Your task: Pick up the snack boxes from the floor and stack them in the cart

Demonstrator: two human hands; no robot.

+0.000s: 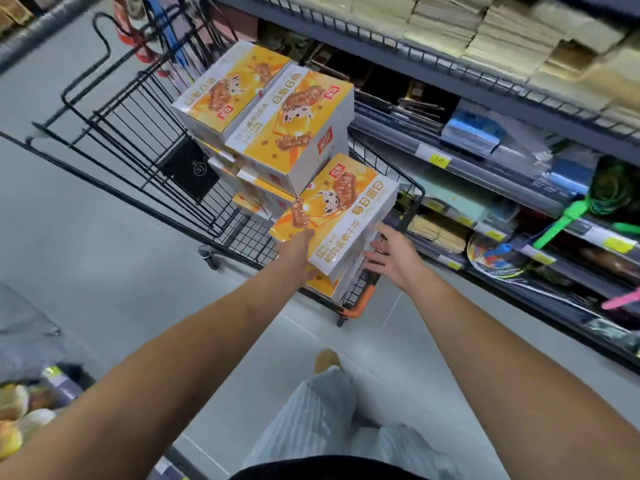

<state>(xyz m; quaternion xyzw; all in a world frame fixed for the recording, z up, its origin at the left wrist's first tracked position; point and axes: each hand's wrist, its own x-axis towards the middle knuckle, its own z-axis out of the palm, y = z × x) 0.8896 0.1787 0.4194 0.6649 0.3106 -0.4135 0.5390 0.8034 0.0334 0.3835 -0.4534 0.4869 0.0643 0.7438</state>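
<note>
While the left hand [297, 245], grip hidden, props the orange-and-white cardboard snack box [341, 213] at frame centre on the stack in the black wire cart [138, 109], the right hand [393, 258] spreads open beside it; overhang may topple it.

The black wire shopping cart [131, 133] stands on the grey floor [104, 271], with metal store shelves [485, 81] along its right side. Orange-and-white cardboard snack boxes [294, 123] are stacked in it. The nearest box [343, 216] lies tilted at the cart's near right corner, the left hand [298, 244] holding its near-left edge and the right hand [394, 254] against its right side.
</note>
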